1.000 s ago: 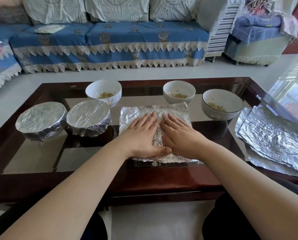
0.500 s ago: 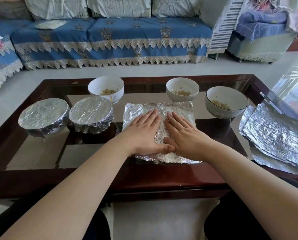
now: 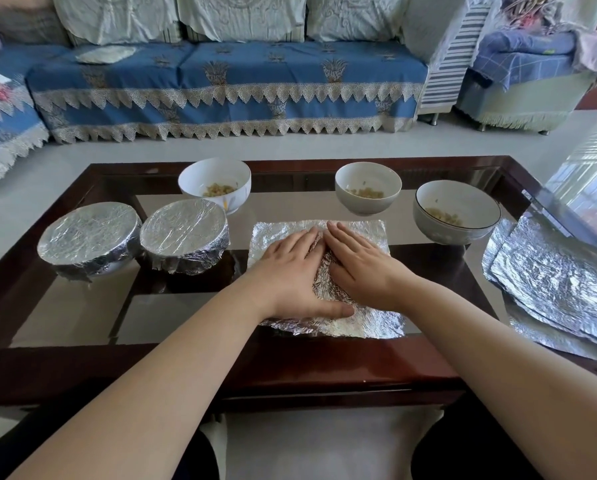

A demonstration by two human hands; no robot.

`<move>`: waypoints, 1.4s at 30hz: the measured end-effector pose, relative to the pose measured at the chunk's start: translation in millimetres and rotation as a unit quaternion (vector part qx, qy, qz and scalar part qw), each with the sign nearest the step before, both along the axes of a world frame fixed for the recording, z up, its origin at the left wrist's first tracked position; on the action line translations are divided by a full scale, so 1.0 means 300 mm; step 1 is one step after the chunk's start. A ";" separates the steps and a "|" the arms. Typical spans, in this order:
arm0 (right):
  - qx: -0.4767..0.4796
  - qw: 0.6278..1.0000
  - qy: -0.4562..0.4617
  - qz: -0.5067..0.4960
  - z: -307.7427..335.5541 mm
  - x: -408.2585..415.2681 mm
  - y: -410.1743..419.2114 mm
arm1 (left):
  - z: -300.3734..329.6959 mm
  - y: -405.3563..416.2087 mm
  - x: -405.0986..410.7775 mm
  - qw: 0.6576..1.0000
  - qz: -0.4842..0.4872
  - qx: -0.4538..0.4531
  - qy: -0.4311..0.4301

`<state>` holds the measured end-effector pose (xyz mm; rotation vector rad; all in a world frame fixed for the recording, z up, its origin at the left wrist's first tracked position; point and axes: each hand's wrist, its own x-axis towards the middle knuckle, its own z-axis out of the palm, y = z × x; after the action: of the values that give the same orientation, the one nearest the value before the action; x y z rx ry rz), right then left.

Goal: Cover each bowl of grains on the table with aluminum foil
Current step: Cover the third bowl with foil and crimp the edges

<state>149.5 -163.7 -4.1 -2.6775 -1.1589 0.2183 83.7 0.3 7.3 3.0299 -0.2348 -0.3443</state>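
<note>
Blue sofa covers (image 3: 220, 81) with pale lace trim fill the far side of the room, with a strip of light floor between them and a low table (image 3: 290, 365) of dark glossy wood framing a glass top.

From the head camera, a crinkled foil sheet (image 3: 369, 317) lies flat on the glass at the near middle, its near edge just inside the wooden rim. The left hand (image 3: 290, 275) and right hand (image 3: 362, 268) both press on it palms down, fingers straight and together, their fingertips almost meeting near the sheet's far edge; neither grips anything.

At the left stand two covered bowls, the outer one (image 3: 89, 237) and the inner one (image 3: 184, 232), touching or nearly so, each with foil stretched smooth over the top and crumpled down round the sides. Bare glass lies near of them.

Three round, smooth bowls with pale grains in the bottom stand uncovered: a white bowl (image 3: 215, 183) at the far left, just behind the inner covered one; a cream bowl (image 3: 368, 188) just beyond the flat sheet; and a dark-rimmed bowl (image 3: 456, 213) to the right of that sheet.

A stack of foil sheets (image 3: 560, 282), wrinkled and overlapping, lies at the table's right edge, near the dark-rimmed bowl.
</note>
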 end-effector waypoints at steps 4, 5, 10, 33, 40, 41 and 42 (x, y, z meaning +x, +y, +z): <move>0.016 1.000 0.012 -0.010 0.000 0.002 0.006 | 0.000 0.010 0.013 1.000 -0.005 0.002 0.000; 0.029 0.999 0.024 -0.017 0.002 0.001 0.008 | -0.001 0.010 0.015 1.000 -0.004 -0.002 0.000; 0.155 0.978 0.105 -0.092 -0.001 0.014 0.032 | -0.004 0.008 0.014 0.999 0.004 -0.032 0.001; 0.126 0.978 0.169 0.009 -0.046 -0.060 -0.119 | -0.036 0.061 -0.080 0.985 -0.019 -0.164 -0.054; 0.189 0.970 0.150 -0.018 -0.088 -0.088 -0.132 | -0.089 0.089 -0.136 0.949 0.010 -0.294 -0.115; 0.197 0.969 0.148 -0.019 -0.093 -0.092 -0.133 | -0.100 0.087 -0.142 0.939 0.020 -0.320 -0.122; 0.204 0.968 0.147 -0.021 -0.098 -0.096 -0.132 | -0.109 0.082 -0.147 0.927 0.032 -0.351 -0.129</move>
<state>120.8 -203.3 -33.5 -2.2173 -0.9371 0.3187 39.7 25.0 -25.3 2.3494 -0.2160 0.1314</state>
